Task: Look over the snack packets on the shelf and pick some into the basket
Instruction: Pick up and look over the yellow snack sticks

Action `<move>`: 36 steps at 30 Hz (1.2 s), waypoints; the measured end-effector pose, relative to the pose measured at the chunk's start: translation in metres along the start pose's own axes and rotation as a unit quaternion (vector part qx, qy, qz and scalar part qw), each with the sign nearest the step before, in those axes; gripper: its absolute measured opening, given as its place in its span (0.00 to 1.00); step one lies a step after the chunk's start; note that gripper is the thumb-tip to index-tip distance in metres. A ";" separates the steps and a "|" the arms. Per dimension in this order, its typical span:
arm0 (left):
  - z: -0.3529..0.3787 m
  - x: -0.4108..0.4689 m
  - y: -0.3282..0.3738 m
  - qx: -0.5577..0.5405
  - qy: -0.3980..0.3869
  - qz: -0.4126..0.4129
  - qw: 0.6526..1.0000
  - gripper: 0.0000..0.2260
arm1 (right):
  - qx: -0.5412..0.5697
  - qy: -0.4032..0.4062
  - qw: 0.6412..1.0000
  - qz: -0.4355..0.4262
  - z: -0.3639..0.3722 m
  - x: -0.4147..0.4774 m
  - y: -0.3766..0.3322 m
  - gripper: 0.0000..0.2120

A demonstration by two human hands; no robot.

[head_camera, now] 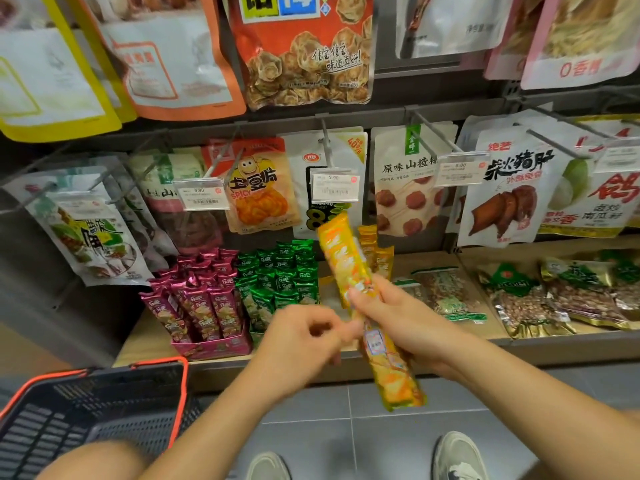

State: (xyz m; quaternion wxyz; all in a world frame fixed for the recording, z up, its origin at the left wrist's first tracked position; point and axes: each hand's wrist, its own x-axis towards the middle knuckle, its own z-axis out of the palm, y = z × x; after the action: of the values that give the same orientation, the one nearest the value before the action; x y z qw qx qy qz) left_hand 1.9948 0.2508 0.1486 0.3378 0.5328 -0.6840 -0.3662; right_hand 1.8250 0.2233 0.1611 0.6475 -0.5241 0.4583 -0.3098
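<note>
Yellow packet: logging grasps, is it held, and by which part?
The right hand grips the yellow packet around its middle; whether the left hand touches is unclear.

Three price tags hang on hooks in the middle row: the left tag [199, 190] reads 3.90, the middle tag [334, 177] 5.90, the right tag [460, 165] 8.90. The orange crisp packet [263, 202] says 土豆片 and SPICY. The white packet [349, 147] shows 40% at its corner. The pale packet [405, 188] to its right reads 原味山楂, and the far-right packet [599, 209] 南瓜籽. The pink stick packets [207, 306] and green stick packets [277, 275] carry 乐吧. The sticker on the long yellow packet [394, 372] is too blurred to read.
</note>
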 end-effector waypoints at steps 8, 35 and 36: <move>-0.042 0.011 -0.010 -0.132 0.029 -0.086 0.987 0.16 | -0.113 -0.166 0.979 0.046 0.005 -0.010 0.000 0.12; -0.040 0.065 -0.004 0.287 0.058 0.155 0.943 0.15 | -0.455 0.022 0.885 0.091 -0.071 0.066 0.080 0.19; -0.039 0.073 -0.007 0.316 0.057 0.171 0.931 0.16 | -0.462 0.053 0.880 0.098 -0.075 0.076 0.086 0.17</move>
State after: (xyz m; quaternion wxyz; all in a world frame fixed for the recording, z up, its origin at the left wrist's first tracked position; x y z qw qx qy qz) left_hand 2.0167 0.1733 0.1672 0.2475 0.5069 -0.8249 -0.0370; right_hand 1.7788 0.1489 0.0551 0.3339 -0.6989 0.6320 -0.0249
